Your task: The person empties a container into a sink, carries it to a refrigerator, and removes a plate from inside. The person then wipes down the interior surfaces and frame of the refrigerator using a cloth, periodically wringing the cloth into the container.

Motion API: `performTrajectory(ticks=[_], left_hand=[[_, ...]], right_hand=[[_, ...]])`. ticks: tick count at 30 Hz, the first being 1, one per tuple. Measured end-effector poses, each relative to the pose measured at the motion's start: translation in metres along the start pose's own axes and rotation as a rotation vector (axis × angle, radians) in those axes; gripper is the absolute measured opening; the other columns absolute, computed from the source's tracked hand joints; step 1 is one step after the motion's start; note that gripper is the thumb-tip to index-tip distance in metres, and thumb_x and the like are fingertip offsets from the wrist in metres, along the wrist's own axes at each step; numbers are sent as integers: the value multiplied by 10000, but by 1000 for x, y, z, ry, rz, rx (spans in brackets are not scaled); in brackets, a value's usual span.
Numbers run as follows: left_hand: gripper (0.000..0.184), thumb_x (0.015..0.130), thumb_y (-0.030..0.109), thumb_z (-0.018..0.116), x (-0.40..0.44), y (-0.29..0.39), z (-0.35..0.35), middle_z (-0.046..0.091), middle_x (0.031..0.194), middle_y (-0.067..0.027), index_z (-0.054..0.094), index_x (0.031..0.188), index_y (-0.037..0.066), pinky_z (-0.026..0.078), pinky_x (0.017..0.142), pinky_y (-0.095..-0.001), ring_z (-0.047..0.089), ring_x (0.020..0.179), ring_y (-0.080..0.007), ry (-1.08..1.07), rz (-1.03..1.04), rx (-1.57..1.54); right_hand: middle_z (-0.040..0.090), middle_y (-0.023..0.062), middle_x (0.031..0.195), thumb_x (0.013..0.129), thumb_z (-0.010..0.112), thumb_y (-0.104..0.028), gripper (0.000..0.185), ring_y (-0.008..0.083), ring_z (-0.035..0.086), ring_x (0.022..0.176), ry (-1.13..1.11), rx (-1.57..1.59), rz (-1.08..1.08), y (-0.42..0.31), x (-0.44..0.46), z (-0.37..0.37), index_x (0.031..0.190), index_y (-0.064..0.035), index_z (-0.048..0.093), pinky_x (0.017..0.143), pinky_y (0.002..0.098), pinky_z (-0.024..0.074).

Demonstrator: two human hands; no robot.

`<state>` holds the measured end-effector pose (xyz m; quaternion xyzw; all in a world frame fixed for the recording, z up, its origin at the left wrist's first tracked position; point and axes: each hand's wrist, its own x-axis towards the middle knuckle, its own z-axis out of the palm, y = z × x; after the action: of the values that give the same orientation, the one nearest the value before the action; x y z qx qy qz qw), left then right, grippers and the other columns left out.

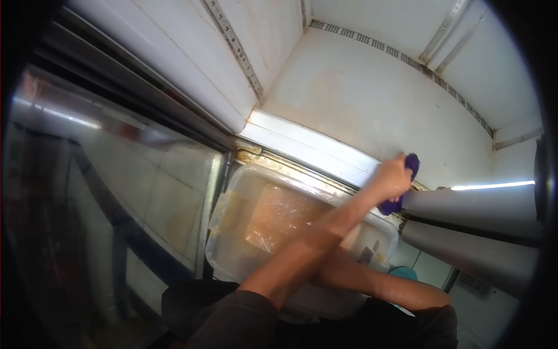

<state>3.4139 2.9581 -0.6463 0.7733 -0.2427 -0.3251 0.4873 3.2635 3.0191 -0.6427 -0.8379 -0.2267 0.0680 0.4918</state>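
Note:
A purple cloth (412,166) is bunched in my left hand (395,177), with folds showing above and below the closed fingers. This hand is at the lower edge of the white cabinet interior, beside its metal sill (308,145). Below my left forearm sits a translucent plastic tub (224,232) with cloudy, brownish liquid (285,215) in it. My right forearm comes in from the lower right and crosses beneath the left one over the tub. My right hand is hidden there, so its fingers do not show.
An open glass door (168,198) with a dark frame stands on the left. White inner walls (360,87) with slotted metal strips rise above the sill. At the right are a thick grey door edge (476,206) and a teal round item (404,272) on the tiled floor.

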Motion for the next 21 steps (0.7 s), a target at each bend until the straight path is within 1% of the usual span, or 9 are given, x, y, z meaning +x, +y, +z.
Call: performTrajectory(ticks=[1, 3, 5, 7, 10, 13, 15, 18, 21], left_hand=[[487, 978, 196, 521, 4, 5, -9, 680, 831, -231, 404, 1372, -66, 553, 526, -386, 695, 634, -294, -131, -128, -336], [618, 1003, 316, 532, 11, -4, -19, 667, 823, -172, 334, 1443, -69, 488, 429, -320, 609, 502, -199, -94, -103, -420], [395, 947, 295, 594, 17, -11, -34, 695, 811, -147, 618, 1128, -55, 534, 596, -328, 663, 645, -192, 86, 112, -467], [358, 919, 302, 602, -1, 3, -66, 695, 911, -173, 634, 1059, -27, 529, 774, -386, 681, 832, -272, -36, 137, -594], [344, 897, 260, 591, -8, -2, -54, 576, 1083, -268, 571, 1110, -10, 489, 900, -501, 604, 980, -448, -23, 270, 140], [192, 885, 148, 613, -9, -36, 0, 550, 1159, -206, 592, 1050, 51, 525, 840, -469, 589, 1039, -376, 66, 556, 551], [210, 835, 84, 629, -6, -28, 6, 540, 1140, -172, 599, 1043, 80, 543, 792, -451, 582, 1041, -355, 103, 655, 653], [241, 809, 52, 604, -6, -32, 0, 543, 1113, -155, 605, 1045, 104, 553, 762, -442, 586, 1021, -341, 109, 635, 709], [306, 820, 30, 572, 0, -45, -38, 568, 1115, -173, 614, 1109, 124, 552, 804, -467, 606, 1031, -365, 84, 576, 721]], right_hand=[[675, 203, 853, 897, 606, -224, 261, 406, 677, 806, 6, -12, 12, -7, 2, -7, 1055, -17, 623, 718, 499, 549], [685, 193, 972, 892, 630, -228, 240, 395, 658, 936, -419, -98, 391, -24, 9, -22, 1059, -57, 658, 819, 469, 538], [690, 180, 974, 894, 632, -233, 237, 382, 664, 926, -352, -102, 366, -15, 4, -17, 1052, -58, 659, 812, 464, 541], [694, 168, 976, 896, 634, -238, 235, 369, 670, 916, -290, -119, 342, -7, 0, -15, 1044, -58, 660, 806, 459, 543], [702, 153, 1016, 897, 633, -240, 247, 351, 681, 915, -303, -109, 331, -2, 5, -19, 1063, -58, 655, 804, 468, 542], [698, 159, 1003, 904, 621, -237, 266, 368, 674, 913, -279, -97, 297, -2, 11, -20, 1094, -53, 641, 807, 481, 538], [695, 211, 942, 892, 609, -196, 247, 387, 677, 885, -82, -2, 144, -9, 19, -28, 1056, -14, 638, 811, 498, 530], [700, 215, 968, 883, 607, -186, 251, 390, 676, 884, -347, -48, 294, 0, 10, -25, 1064, -18, 654, 821, 489, 530], [687, 192, 921, 900, 624, -231, 284, 382, 675, 879, -341, -76, 372, 0, 9, -34, 1119, -50, 626, 779, 481, 534]])
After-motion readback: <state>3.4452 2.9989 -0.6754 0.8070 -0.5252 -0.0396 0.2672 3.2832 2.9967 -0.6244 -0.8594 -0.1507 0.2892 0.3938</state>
